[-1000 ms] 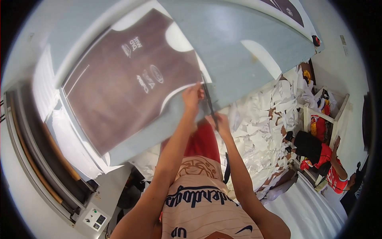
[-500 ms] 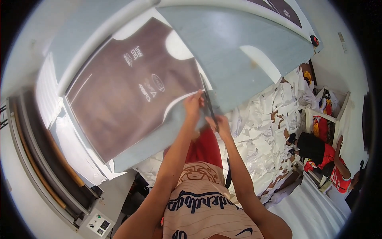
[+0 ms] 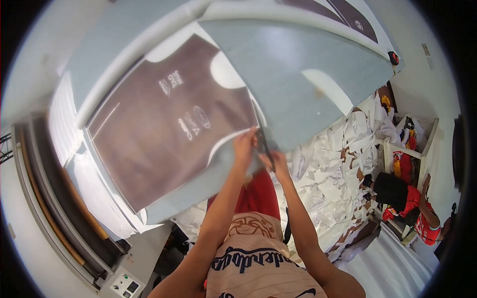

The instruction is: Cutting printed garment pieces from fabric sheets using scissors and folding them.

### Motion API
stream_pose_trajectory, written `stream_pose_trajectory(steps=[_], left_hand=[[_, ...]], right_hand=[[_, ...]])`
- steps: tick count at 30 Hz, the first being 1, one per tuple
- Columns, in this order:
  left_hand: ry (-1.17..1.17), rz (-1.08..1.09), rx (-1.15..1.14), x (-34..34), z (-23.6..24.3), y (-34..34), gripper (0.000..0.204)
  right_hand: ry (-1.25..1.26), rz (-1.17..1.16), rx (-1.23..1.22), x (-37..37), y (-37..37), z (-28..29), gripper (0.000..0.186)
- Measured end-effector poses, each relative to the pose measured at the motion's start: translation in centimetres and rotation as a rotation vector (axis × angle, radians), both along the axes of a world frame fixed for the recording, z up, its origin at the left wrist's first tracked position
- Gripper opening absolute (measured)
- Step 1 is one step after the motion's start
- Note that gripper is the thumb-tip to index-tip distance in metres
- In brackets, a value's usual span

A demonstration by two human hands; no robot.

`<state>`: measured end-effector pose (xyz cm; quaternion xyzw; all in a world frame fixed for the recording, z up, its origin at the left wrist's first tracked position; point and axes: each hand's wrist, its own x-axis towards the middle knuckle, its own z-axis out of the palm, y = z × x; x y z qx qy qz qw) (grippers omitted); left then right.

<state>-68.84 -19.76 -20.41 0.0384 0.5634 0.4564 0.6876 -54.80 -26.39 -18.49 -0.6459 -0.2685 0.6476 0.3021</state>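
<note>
A large dark brown printed shirt panel [image 3: 169, 149] with white markings lies on the pale grey-blue table [image 3: 298, 49], edged by white margins and curved cutouts. My left hand [image 3: 246, 144] pinches the panel's lower right corner, fingers curled. Just right of it, my right hand [image 3: 275, 163] grips long dark scissors [image 3: 264, 145], whose blades point up along the white strip on the panel's right edge. Whether the blades are apart is too small to tell. A loose curved white piece [image 3: 328, 89] lies on the table to the right.
Heaped white paper scraps [image 3: 338, 149] are below the table at right. A person [image 3: 417, 208] in red and black is beside wooden bins [image 3: 402, 144]. A roller machine [image 3: 69, 198] stands at left. A white roll [image 3: 114, 74] runs across the table; a red-black object [image 3: 393, 58] sits at its corner.
The table, panel and both my hands sit lower in the picture than a second ago. My hands and the scissors keep about the same place on the panel's corner and edge.
</note>
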Motion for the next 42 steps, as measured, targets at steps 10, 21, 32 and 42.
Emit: stream_pose_trajectory(steps=[10,21,32,42], left_hand=[[-0.030,-0.024,-0.034,-0.9,-0.4,-0.1,0.022],[-0.044,-0.047,0.007,-1.4,-1.2,-0.2,0.020],[-0.088,-0.061,0.011,-1.3,0.3,0.2,0.026],[-0.140,0.049,-0.056,-1.6,1.3,0.9,0.034]], right_hand=[[0.024,-0.011,-0.036,-0.6,1.4,0.4,0.037],[-0.045,0.073,0.030,-1.1,4.7,2.6,0.041],[-0.140,0.053,0.117,-0.5,6.9,4.6,0.045],[-0.140,0.143,-0.006,3.2,7.8,9.8,0.039]])
